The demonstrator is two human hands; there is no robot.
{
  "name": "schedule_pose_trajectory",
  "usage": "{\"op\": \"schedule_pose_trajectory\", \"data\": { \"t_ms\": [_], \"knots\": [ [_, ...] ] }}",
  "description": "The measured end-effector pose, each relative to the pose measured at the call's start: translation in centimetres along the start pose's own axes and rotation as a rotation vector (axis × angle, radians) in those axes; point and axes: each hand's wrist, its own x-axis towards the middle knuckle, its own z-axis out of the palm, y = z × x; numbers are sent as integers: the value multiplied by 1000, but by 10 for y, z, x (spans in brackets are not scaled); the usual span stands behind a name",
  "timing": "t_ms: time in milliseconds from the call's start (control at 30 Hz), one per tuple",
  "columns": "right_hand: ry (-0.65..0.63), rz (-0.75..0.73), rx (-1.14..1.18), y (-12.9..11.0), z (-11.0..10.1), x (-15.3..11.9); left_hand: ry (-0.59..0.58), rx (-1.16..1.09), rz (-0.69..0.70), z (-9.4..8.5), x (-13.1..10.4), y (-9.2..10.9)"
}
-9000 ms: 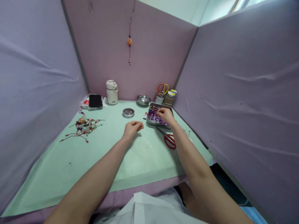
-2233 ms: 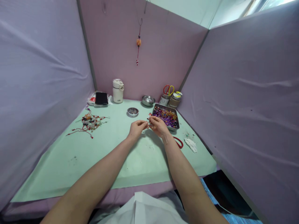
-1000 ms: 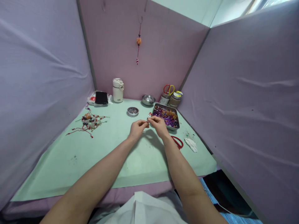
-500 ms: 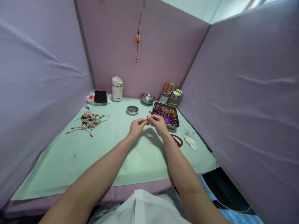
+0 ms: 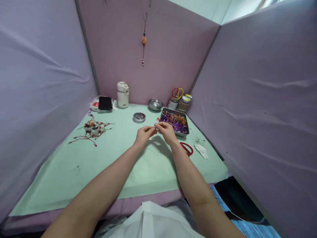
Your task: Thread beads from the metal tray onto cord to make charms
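Both hands meet above the middle of the pale green cloth [image 5: 106,172], fingertips pinched together. My left hand [image 5: 144,135] and my right hand [image 5: 166,131] are closed around something tiny between the fingertips, too small to make out. Just behind the fingers shows a small red and white item [image 5: 157,121]. A metal tray [image 5: 182,134] of purple, orange and dark beaded strings lies right beside my right hand. Red-handled scissors [image 5: 187,148] rest partly hidden under my right forearm.
Beaded cords [image 5: 92,129] lie in a heap at left. A round dish [image 5: 139,117], a steel bowl [image 5: 156,104], a white flask [image 5: 123,95], a black item [image 5: 105,103] and jars [image 5: 184,103] stand behind. A crumpled white tissue [image 5: 201,151] lies right. A beaded pendant [image 5: 144,40] hangs on the wall.
The whole view has shifted slightly, so things appear a little further left. Both hands keep nearly the same pinched pose.
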Motion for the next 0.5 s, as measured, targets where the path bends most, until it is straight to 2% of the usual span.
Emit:
{"op": "schedule_pose_trajectory", "data": {
  "t_ms": [167,300,433,500],
  "knots": [
    [15,6,-37,2,1,0,45,-20,-16,-1,3,-2],
    [63,3,-100,-6,-3,-2,71,-10,-20,-1,3,-3],
    [239,-124,-247,-22,-28,9,98,19,-22,-3,3,-3],
    [267,-170,-361,-28,-47,20,97,31,-21,-3,3,-2]
  ]
}}
